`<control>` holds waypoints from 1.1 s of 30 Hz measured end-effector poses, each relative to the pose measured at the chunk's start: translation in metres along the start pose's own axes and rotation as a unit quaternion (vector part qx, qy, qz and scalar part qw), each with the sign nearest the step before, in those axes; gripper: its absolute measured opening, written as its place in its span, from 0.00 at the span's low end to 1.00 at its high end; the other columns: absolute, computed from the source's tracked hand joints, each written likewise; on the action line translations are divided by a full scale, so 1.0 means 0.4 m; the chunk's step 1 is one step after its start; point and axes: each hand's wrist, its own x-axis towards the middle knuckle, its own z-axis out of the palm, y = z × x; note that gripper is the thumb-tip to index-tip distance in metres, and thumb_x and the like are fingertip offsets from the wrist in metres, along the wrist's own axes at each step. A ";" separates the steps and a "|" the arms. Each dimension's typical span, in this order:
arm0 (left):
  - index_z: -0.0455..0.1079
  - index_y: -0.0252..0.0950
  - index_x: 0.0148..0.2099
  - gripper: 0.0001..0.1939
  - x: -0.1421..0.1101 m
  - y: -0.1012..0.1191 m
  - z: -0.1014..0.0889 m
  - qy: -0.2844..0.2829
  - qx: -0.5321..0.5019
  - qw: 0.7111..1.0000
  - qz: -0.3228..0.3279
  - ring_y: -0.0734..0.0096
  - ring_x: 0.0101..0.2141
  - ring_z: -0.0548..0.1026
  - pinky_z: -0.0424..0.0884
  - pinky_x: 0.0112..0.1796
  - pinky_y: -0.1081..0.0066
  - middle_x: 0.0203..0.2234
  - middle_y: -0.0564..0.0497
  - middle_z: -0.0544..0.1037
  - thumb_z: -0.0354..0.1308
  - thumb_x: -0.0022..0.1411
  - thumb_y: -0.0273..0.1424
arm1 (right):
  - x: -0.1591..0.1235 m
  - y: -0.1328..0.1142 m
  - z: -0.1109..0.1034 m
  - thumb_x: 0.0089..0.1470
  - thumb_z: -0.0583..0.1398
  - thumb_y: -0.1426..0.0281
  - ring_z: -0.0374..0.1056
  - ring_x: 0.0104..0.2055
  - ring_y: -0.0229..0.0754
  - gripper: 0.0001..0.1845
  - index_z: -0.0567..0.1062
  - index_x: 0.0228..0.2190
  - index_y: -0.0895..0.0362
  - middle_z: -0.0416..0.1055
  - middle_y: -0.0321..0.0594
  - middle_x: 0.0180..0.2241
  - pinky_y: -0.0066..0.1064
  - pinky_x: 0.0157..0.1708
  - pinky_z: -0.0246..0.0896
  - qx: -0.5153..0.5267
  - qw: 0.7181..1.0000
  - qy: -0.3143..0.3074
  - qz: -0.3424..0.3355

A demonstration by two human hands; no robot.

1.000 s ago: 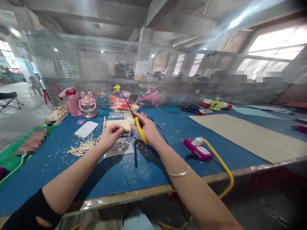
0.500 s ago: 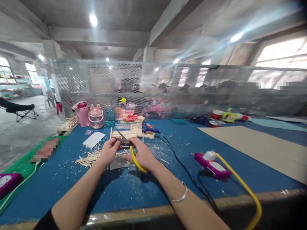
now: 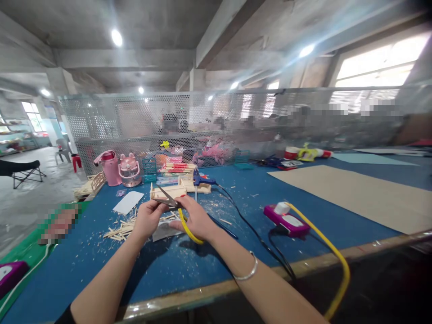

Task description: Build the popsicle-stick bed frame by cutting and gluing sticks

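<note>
Steadying a pair of yellow-handled metal scissors (image 3: 184, 225) over a blue-topped desk (image 3: 97, 276), a person works with two bare hands close together. The right hand (image 3: 197, 221) is partly closed around the handles, and the blades stand apart, pointing away and to the left, with their tips by the other hand. The left hand (image 3: 147, 219) has thumb and forefinger drawn together beside the blades, a grip that seems meant for something small; whether a piece lies between the fingertips cannot be told.

Just beyond the blades sits a small frame of pale wooden sticks (image 3: 175, 191), upright on the desk. Beside it, a blue glue gun (image 3: 202, 180) points its nozzle down, probably to spare the surface and leave its grip within reach of the right hand; its black cable (image 3: 241, 218) trails toward the near edge. Loose pale sticks (image 3: 119, 231) lie heaped beside the left hand, seemingly for easy picking, near a white card (image 3: 128, 202). A grey-and-white sheet (image 3: 162, 232) lies beneath the hands, perhaps to guard the desk. To the right rests a purple power strip (image 3: 302, 228), its yellow cord (image 3: 332, 249) looping well apart from the scissors.
</note>
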 end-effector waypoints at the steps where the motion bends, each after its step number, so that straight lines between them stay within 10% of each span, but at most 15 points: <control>1: 0.74 0.34 0.32 0.10 -0.001 0.001 0.000 0.002 0.008 1.000 0.004 0.67 0.30 0.74 0.70 0.34 0.69 0.27 0.50 0.78 0.55 0.51 0.35 | 0.000 0.001 0.001 0.39 0.64 0.57 0.61 0.43 0.46 0.32 0.65 0.45 0.58 0.65 0.46 0.41 0.39 0.44 0.58 -0.002 1.000 0.001 -0.003; 33: 0.75 0.34 0.33 0.12 -0.010 0.015 -0.015 -0.030 0.078 0.994 0.064 0.68 0.29 0.72 0.68 0.33 0.71 0.27 0.48 0.77 0.52 0.55 0.34 | -0.004 -0.001 0.004 0.40 0.60 0.49 0.61 0.39 0.45 0.34 0.66 0.44 0.59 0.64 0.45 0.36 0.36 0.42 0.58 0.002 0.998 0.038 -0.053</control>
